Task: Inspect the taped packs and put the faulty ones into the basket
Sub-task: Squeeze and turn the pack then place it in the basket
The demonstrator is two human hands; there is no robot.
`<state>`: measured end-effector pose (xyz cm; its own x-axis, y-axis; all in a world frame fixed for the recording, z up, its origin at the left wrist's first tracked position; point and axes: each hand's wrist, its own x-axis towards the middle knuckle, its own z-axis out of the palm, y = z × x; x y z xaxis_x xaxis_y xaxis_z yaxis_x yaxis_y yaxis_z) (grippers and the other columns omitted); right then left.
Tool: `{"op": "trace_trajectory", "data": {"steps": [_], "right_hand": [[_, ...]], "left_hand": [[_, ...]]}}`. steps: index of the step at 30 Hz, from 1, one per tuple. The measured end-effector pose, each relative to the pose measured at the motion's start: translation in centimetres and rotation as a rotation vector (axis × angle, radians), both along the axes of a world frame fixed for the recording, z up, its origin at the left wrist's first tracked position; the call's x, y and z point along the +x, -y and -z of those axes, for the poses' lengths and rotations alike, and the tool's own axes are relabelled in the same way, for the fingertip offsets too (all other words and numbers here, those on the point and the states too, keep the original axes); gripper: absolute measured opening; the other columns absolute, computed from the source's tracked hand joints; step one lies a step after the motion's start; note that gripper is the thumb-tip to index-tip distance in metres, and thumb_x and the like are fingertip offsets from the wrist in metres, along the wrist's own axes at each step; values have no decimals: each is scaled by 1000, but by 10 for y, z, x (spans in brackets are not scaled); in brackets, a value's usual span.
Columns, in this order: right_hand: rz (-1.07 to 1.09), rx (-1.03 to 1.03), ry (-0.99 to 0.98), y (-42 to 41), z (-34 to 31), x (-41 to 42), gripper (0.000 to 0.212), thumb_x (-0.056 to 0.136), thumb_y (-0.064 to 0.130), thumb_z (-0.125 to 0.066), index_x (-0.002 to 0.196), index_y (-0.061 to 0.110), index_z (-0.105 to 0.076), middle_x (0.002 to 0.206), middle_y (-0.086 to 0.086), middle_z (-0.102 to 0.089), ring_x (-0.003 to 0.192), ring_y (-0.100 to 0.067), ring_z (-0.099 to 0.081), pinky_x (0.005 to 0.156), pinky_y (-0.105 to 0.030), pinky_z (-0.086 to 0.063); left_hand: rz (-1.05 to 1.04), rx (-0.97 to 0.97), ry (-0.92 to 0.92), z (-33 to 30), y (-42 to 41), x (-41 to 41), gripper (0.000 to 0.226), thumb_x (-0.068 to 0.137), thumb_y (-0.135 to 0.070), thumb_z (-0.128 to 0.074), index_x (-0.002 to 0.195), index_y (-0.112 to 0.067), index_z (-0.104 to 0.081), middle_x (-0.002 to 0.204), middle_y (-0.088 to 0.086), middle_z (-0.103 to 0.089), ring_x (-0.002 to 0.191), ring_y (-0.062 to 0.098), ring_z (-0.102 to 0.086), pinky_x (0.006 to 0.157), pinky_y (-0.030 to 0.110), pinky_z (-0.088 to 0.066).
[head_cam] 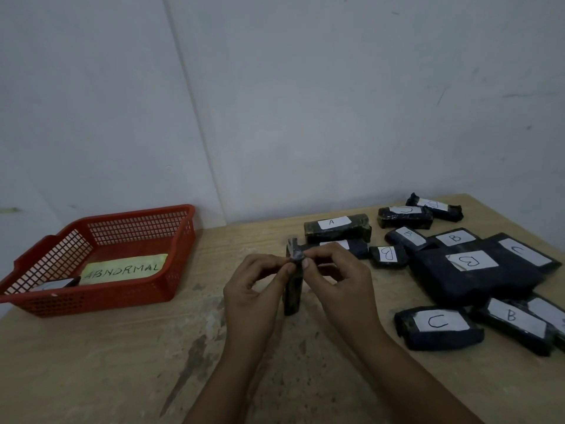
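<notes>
Left hand point(253, 289) and right hand point(339, 280) both pinch the top end of a slim black taped pack point(293, 289), held upright over the scuffed wooden table point(122, 362). To the right lie glossy black packs with white paper labels, among them "A" point(336, 228) and "C" point(438, 327). The red plastic mesh basket point(128, 228), at left, carries a yellow slip reading "ABNORMAL" point(123, 269) and one pack point(58, 283) inside.

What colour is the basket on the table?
Red, a mesh plastic basket, seen in the head view.

1. I see bare table point(128, 356) between the hands and the red basket point(101, 296), open-topped.
2. Labelled packs point(477, 270) crowd the right side, close together.
3. A wall point(305, 102) closes the table's far edge.
</notes>
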<state>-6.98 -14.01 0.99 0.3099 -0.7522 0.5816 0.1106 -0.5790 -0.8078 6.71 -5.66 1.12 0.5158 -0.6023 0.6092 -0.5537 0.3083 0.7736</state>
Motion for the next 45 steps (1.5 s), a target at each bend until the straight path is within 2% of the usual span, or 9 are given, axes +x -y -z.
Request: {"op": "trace_trajectory", "data": {"steps": [5, 9, 15, 17, 23, 26, 32, 39, 45], "right_hand": [[-56, 195, 55, 3, 2, 1, 19, 99, 22, -75, 116, 16, -75, 104, 6, -76, 98, -16, -76, 78, -35, -66], [-82, 378, 203, 6, -3, -2, 15, 104, 14, -67, 114, 10, -77, 102, -2, -81, 93, -22, -79, 78, -36, -67], [-123, 517, 335, 8, -3, -2, 20, 105, 8, -64, 123, 9, -73, 89, -5, -76, 88, -26, -78, 80, -38, -67], [-150, 470, 249, 10, 0, -1, 34, 106, 4, -63, 135, 19, -69, 88, -8, -69, 87, -23, -75, 81, -36, -67], [-70, -95, -306, 14, 11, 0, 68, 89, 19, -85, 147, 42, -57, 146, 19, -50, 132, 1, -55, 108, -14, -48], [-65, -225, -503, 13, 13, -1, 66, 89, 35, -85, 149, 40, -58, 146, 20, -50, 135, 1, -50, 111, -24, -48], [-10, -221, -512, 1, 5, 2, 51, 87, 39, -85, 135, 36, -67, 123, 25, -60, 113, 8, -58, 89, -14, -51], [-7, -201, -442, -16, -13, 38, 42, 86, 35, -87, 123, 37, -68, 118, 28, -63, 110, 8, -62, 87, -16, -54], [-130, -226, -393, -35, -45, 119, 40, 85, 36, -88, 120, 35, -70, 115, 27, -68, 109, 7, -63, 86, -9, -50]], "left_hand": [[-12, 21, 185, 1, 1, 5, 21, 95, -22, -83, 116, -22, -83, 116, -13, -74, 113, 15, -70, 93, 34, -58], [-127, 189, 256, 2, -1, 25, 56, 87, -54, -85, 138, -37, -69, 137, -26, -58, 129, 1, -52, 105, 23, -44], [-46, 390, 235, -3, -16, 57, 51, 77, -45, -95, 123, -36, -76, 115, -23, -74, 103, -4, -66, 83, 7, -46], [-55, 388, 268, -1, -21, 66, 44, 78, -41, -95, 118, -35, -77, 106, -23, -75, 100, -2, -68, 83, 17, -52], [-25, 486, 392, -8, -34, 86, 44, 78, -42, -95, 118, -39, -76, 103, -24, -73, 97, -1, -66, 86, 36, -58], [9, 472, 412, -11, -41, 94, 49, 79, -42, -95, 123, -37, -75, 111, -21, -74, 103, 2, -66, 91, 41, -58], [-62, 366, 437, -21, -68, 108, 76, 81, -59, -85, 150, -41, -58, 133, -26, -62, 122, -1, -54, 106, 19, -43], [-449, 139, 563, -26, -124, 181, 22, 97, -39, -77, 109, -21, -82, 109, -9, -74, 104, 13, -64, 93, 31, -44], [-820, 152, 263, -10, -170, 270, 40, 104, -47, -55, 127, -20, -73, 133, 2, -71, 130, 30, -58, 110, 27, -32]]}}
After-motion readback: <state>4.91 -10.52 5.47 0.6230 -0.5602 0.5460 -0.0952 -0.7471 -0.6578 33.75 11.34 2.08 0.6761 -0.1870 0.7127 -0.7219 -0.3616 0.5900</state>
